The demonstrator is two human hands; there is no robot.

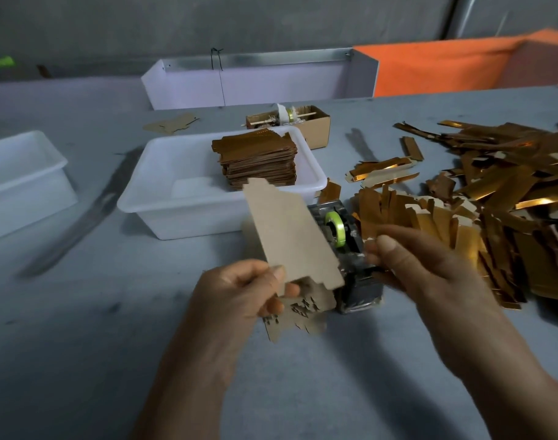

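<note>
The left hand (246, 290) pinches the lower edge of a flat brown cardboard cut-out (290, 236), thumb on top. The right hand (407, 258) hovers just right of it, fingers curled, perhaps pinching something.

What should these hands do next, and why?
Probably the right hand pulls a short strip from the dispenser and sticks it on the card. The left hand holds that card up beside the dispenser, and the right hand is at the tape outlet; whether it pinches tape is blurred.
</note>
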